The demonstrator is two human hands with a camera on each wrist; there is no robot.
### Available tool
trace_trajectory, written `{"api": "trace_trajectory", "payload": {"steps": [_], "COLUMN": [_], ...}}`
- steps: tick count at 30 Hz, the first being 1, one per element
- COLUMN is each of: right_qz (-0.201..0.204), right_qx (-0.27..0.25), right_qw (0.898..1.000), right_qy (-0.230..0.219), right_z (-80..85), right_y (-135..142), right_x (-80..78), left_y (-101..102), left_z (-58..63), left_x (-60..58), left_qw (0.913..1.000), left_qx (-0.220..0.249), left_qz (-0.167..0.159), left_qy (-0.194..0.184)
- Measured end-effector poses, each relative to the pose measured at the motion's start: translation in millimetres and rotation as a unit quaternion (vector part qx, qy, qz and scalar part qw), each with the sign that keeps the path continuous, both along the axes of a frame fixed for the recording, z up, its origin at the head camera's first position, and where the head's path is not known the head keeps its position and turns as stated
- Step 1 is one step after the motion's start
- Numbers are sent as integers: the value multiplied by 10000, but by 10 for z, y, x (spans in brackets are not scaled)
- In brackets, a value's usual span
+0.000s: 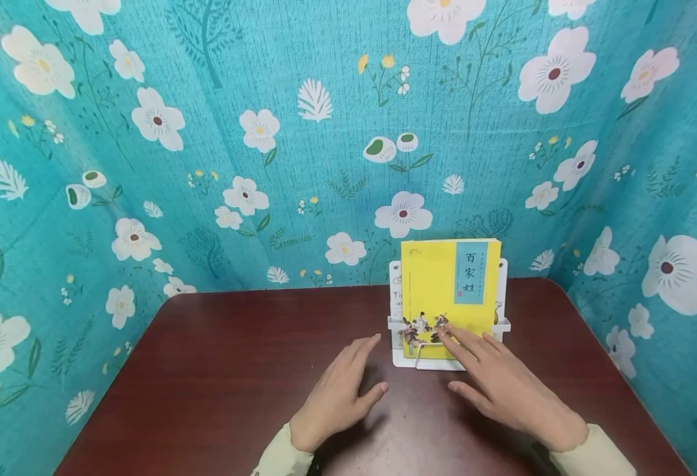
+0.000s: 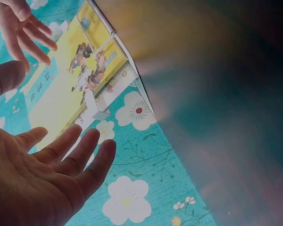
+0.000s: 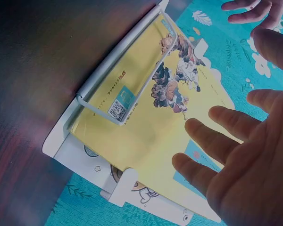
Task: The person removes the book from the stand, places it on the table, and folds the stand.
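Note:
A yellow book with a blue title panel and small painted figures leans upright on a white book stand. The stand has side clips, and a wire bar crosses the lower front of the cover. My right hand is in front of the book's lower right, fingers spread and straight, holding nothing; in the head view its fingertips overlap the cover. To the left of the stand is my left hand, fingers extended, thumb apart, palm turned toward the book, with nothing in it.
The dark red-brown table extends to the left of the stand and in front of it. A teal flowered cloth hangs behind the table and along both sides. Pale sleeves cover the wrists.

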State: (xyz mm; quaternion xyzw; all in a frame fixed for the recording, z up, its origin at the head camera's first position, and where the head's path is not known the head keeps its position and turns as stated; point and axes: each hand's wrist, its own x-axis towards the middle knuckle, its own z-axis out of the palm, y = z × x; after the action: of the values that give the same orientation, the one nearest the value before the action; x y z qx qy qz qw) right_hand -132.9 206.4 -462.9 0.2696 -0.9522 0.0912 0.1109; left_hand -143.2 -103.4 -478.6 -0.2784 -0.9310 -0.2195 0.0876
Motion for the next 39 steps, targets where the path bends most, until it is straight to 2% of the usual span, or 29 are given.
{"api": "trace_trajectory", "payload": {"steps": [11, 18, 26, 39], "right_qz": [59, 85, 87, 291], "right_qx": [-145, -266, -302, -413], "right_qw": [9996, 9988, 9981, 9929], "right_qy": [255, 410, 536, 1073], "right_z": [56, 35, 23, 8], "right_y": [62, 91, 111, 76], "right_x": [-38, -38, -23, -96], "left_y": [31, 82, 125, 86], "left_z": [23, 3, -26, -13], "left_x": [-17, -31, -24, -45], "left_qw": [9955, 9928, 9930, 9872], "left_qx": [786, 1050, 1070, 1518], "left_qz": [-12, -69, -86, 54], "left_qy": [-530, -574, -496, -477]}}
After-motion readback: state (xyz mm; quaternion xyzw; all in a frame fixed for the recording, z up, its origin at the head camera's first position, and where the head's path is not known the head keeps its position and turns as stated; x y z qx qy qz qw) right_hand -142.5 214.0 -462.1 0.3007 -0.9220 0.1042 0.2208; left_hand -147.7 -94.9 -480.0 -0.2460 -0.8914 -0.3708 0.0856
